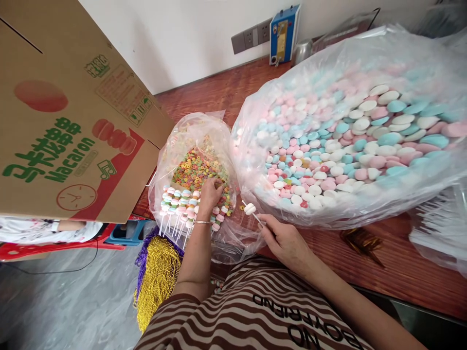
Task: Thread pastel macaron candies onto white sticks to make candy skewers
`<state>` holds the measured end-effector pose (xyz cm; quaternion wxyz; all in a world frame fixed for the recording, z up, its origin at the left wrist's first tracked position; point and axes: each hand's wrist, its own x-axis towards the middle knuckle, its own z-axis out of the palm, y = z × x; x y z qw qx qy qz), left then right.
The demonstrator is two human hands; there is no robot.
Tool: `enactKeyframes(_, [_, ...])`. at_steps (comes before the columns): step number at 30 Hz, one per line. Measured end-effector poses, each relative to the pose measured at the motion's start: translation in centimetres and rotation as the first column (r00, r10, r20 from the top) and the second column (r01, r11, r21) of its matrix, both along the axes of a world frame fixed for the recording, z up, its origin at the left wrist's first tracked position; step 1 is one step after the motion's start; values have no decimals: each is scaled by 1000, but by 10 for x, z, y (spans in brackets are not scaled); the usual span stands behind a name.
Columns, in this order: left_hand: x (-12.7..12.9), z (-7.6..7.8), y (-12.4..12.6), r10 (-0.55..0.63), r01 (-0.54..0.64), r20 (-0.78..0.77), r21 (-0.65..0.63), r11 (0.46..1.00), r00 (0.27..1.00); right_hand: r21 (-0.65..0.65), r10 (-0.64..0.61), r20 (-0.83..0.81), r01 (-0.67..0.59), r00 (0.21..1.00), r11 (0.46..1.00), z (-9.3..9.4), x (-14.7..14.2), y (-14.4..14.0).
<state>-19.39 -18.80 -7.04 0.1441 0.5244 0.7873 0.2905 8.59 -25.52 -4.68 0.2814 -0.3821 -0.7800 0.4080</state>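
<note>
My right hand pinches a thin white stick; two white, rounded candy pieces are threaded near its top. To the left, my left hand reaches into a clear plastic bag of small ring-shaped candies in orange, yellow, green and red. Its fingers are curled together at the heap, and what they hold, if anything, cannot be made out. Beside that wrist, several finished-looking candy skewers lie in rows at the bag's near side, with pink, white, blue and green pieces and white sticks pointing towards me.
A big clear bag of pink, white and blue candy discs fills the right of the wooden table. A cardboard box stands left. White sticks lie bagged at right. Gold and purple bead strands hang at the near-left edge.
</note>
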Motion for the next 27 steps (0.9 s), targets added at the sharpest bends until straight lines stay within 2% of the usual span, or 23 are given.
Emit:
enactKeyframes(2, [4,3,-10,11,-27,198,76,997,980,6,-13,-14,14,1000,1000,1,-2,0])
enactKeyframes(3, [8,6,-15,-7,-38,364,117,992,931,11,-16,-24,16,1000,1000,2,-4,0])
enactKeyframes(4, [13,9,-21,-40,-50,541,152,987,840,17,-14,-34,15,999,1000,3,-5,1])
enactKeyframes(5, [18,13,-26,-80,-59,693,175,983,716,23,-8,-42,9,999,1000,5,-7,1])
enactKeyframes(6, [24,16,-30,-115,-61,797,187,980,593,28,-1,-45,2,999,1000,6,-9,1])
enactKeyframes(7, [31,20,-34,-136,-53,852,188,981,505,32,1,-46,0,999,999,7,-10,1])
enactKeyframes(9, [44,26,-40,-153,-42,897,186,982,414,35,-4,-45,6,999,999,8,-11,2])
enactKeyframes(13, [64,32,-44,-180,-20,908,202,979,377,40,-24,-53,26,998,999,9,-7,2])
enactKeyframes(19, [75,29,-44,-208,48,894,207,977,397,16,-48,-115,51,992,999,9,0,0])
enactKeyframes(27, [87,33,-45,-134,-56,924,165,985,357,61,-68,-168,79,983,995,8,6,-2])
